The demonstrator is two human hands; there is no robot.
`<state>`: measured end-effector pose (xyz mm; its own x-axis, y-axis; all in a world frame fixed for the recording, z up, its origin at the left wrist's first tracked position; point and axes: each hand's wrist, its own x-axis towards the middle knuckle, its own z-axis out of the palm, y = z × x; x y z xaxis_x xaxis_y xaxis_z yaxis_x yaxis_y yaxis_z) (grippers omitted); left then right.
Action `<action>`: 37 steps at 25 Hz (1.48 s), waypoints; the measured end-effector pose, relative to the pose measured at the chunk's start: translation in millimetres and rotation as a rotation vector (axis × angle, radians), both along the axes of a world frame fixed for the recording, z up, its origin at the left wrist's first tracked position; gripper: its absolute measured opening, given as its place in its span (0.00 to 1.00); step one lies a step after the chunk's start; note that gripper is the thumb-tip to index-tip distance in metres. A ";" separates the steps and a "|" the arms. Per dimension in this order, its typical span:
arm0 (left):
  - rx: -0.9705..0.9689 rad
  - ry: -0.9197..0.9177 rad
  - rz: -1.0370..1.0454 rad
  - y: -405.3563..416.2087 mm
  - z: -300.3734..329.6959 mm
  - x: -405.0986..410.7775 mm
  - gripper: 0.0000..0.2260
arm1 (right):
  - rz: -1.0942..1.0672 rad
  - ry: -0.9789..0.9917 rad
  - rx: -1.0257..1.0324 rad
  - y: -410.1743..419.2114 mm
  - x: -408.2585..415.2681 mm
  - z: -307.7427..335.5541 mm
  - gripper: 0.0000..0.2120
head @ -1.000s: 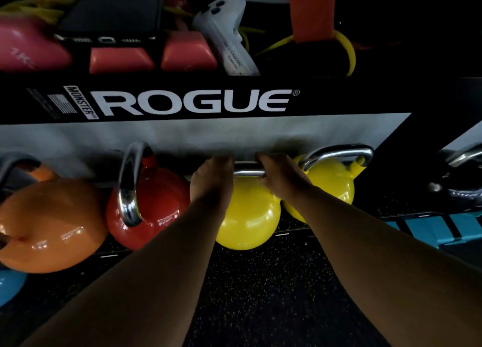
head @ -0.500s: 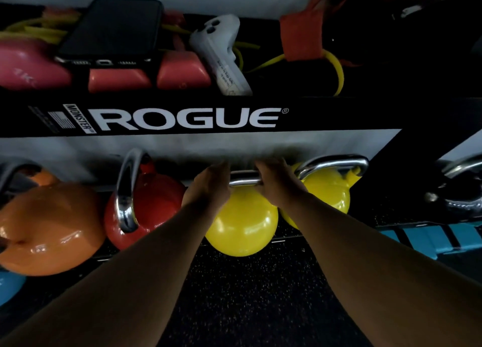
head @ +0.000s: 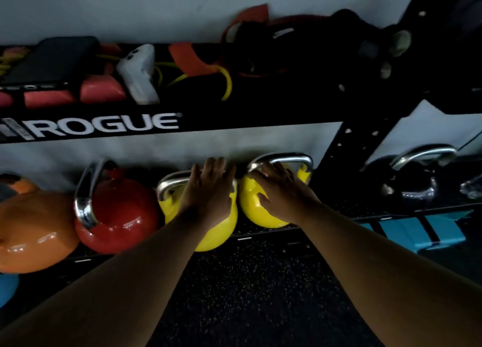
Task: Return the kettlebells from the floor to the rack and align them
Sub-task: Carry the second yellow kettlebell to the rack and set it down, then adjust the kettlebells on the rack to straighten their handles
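Two yellow kettlebells with steel handles stand side by side on the low shelf of the black rack. My left hand lies flat, fingers spread, over the nearer yellow kettlebell and its handle. My right hand rests with fingers apart on the top of the farther yellow kettlebell, just under its handle. Neither hand is closed around anything. To the left on the same shelf are a red kettlebell and an orange kettlebell.
A black kettlebell sits right of the rack upright. The upper shelf holds a phone, a white device, pink weights and bands. Blue blocks lie at the lower right. Speckled dark floor spreads below.
Both hands have let go of the yellow kettlebell's handle and opened. The bell now stands on the shelf, and my right hand has shifted onto the farther yellow bell.
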<state>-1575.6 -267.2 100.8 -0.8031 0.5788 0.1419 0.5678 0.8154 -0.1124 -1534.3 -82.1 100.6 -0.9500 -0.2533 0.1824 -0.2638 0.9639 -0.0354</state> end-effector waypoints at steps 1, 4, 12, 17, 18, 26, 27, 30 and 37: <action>-0.022 -0.009 0.014 11.8 0.7 9.7 0.29 | -0.007 -0.015 0.022 14.8 12.0 2.8 0.24; -0.052 -0.029 -0.017 67.5 4.9 46.3 0.26 | -0.037 -0.041 0.073 79.0 57.2 12.9 0.19; -0.133 -0.095 -0.118 228.0 33.1 113.4 0.16 | -0.273 -0.091 0.121 277.8 148.6 55.7 0.10; -0.055 -0.125 -0.206 313.3 32.8 110.1 0.12 | -0.402 -0.138 0.115 377.1 161.2 52.9 0.10; -0.028 -0.132 -0.215 327.9 30.9 105.5 0.12 | -0.418 -0.141 0.118 391.8 157.5 50.8 0.11; 0.293 -0.235 -0.128 487.3 0.1 30.3 0.17 | -0.512 -0.184 0.068 493.8 58.1 11.8 0.22; 0.308 -0.264 -0.118 505.4 -4.0 22.8 0.18 | -0.515 -0.201 0.057 500.5 48.3 5.1 0.23; 0.322 -0.341 -0.099 544.6 -21.4 14.4 0.19 | -0.503 -0.262 -0.072 515.6 29.1 -20.7 0.26; 0.634 -0.481 0.139 569.1 -66.9 12.0 0.20 | -0.375 -0.279 -0.406 545.0 18.9 -40.2 0.25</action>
